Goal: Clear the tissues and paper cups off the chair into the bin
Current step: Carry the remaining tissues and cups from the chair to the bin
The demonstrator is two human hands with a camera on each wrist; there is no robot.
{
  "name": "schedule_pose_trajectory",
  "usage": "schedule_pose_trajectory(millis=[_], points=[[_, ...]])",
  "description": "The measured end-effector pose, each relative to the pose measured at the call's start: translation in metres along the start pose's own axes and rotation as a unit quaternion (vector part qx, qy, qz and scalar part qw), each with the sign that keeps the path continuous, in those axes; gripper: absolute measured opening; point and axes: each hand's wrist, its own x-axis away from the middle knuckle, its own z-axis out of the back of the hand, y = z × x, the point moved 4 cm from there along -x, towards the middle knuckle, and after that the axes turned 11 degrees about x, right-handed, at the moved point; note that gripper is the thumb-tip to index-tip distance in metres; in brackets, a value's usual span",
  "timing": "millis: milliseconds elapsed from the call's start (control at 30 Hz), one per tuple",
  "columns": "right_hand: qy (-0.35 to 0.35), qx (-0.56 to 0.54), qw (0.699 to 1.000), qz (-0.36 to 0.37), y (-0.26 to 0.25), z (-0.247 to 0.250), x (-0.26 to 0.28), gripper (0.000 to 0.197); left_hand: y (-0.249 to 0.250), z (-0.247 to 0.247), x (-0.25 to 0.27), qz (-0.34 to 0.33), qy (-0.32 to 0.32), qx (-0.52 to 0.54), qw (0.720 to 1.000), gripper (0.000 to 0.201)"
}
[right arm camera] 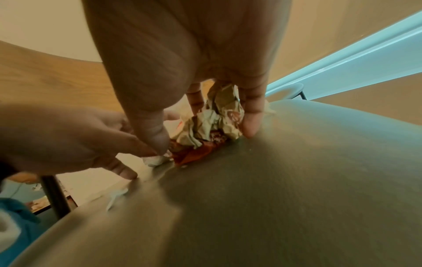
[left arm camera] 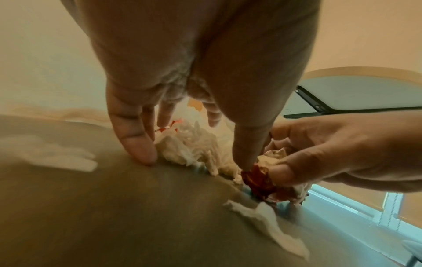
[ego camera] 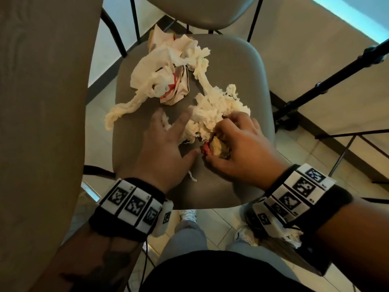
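A grey chair seat [ego camera: 210, 186] holds torn white tissues and crushed paper cups. My left hand [ego camera: 174, 133] lies with spread, fairly straight fingers on the near tissue clump [ego camera: 212, 110], its fingertips [left arm camera: 141, 155] touching the seat beside the tissue [left arm camera: 189, 144]. My right hand [ego camera: 231, 142] curls round a crushed tan and red paper cup [ego camera: 216, 145], thumb and fingers pinching the cup [right arm camera: 212, 122] against the seat. Farther back lies a bigger tissue pile [ego camera: 160, 66] over another crushed cup [ego camera: 179, 87]. No bin is in view.
A second grey chair [ego camera: 200, 11] stands just behind. A tan table top [ego camera: 42, 102] runs along the left edge. A black stand [ego camera: 315, 89] leans at the right. A small tissue scrap [ego camera: 192, 177] lies near the seat's front; my legs and shoes [ego camera: 187, 216] are below.
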Motion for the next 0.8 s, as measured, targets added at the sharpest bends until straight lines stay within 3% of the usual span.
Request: schedule_pose_trajectory(millis=[200, 500, 667, 800], points=[[-0.006, -0.022, 0.999, 0.023, 0.006, -0.002, 0.006, 0.065, 0.008, -0.005, -0.014, -0.026, 0.006, -0.011, 1.0, 0.045], [0.025, -0.108, 0.993, -0.028, 0.042, 0.054, 0.011, 0.056, -0.008, 0.017, 0.013, -0.067, 0.095, 0.045, 0.992, 0.028], [-0.117, 0.001, 0.992, 0.052, 0.039, 0.051, -0.035, 0.051, -0.013, 0.022, 0.036, -0.073, 0.109, 0.082, 0.988, 0.029], [-0.114, 0.037, 0.991, 0.061, 0.034, 0.04, -0.053, 0.051, -0.01, 0.027, 0.05, -0.083, 0.12, 0.109, 0.983, 0.025]])
